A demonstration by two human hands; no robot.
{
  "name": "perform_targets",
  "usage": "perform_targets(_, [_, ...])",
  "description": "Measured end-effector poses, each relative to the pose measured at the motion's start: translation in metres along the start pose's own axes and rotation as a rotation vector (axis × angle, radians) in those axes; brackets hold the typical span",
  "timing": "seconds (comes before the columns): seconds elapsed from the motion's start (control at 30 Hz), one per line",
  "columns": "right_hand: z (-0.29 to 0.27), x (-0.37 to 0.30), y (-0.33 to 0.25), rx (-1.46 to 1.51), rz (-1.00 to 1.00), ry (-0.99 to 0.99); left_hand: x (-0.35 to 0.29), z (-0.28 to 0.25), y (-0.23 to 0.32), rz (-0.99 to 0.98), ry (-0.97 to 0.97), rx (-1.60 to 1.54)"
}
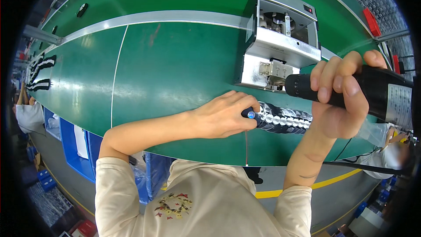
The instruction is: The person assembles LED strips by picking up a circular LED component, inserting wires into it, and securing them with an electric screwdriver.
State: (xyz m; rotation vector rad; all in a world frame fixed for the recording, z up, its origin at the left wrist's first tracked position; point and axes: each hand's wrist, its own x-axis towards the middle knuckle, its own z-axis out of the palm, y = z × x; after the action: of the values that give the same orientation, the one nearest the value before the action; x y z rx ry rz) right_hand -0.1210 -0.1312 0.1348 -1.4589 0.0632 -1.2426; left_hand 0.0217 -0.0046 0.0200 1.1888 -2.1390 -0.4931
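My right hand is wrapped round a black electric screwdriver, held almost level over the right side of the green bench. Its front end points left, at the outlet of a silver screw feeder; whether the bit touches a screw is hidden. My left hand rests low on the bench, fingers closed round a small black part with a blue dot. That part sits at the left end of a row of black and silver parts, which runs right, under my right forearm.
A metal rail crosses the bench behind. Black-and-white parts lie far left, and a small black item lies beyond the rail. Blue bins stand below the left edge. Co-workers sit at both sides. A red bin is far right.
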Motion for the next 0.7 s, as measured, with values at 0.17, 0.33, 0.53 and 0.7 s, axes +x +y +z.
perform_targets(0.17, [0.0,0.009,0.006,-0.053,0.044,-0.055,-0.002,0.0,-0.005,0.023,0.037,-0.048])
perform_targets(0.33, [0.01,0.012,0.013,-0.134,0.156,0.013,-0.005,0.004,-0.008,0.044,0.084,-0.074])
perform_targets(0.53, [-0.002,-0.027,-0.005,0.066,0.088,-0.155,-0.009,0.008,-0.009,0.054,0.09,-0.043])
perform_targets(0.7, [0.007,-0.045,-0.002,0.024,0.184,-0.037,-0.008,0.004,-0.007,0.047,0.065,-0.044])
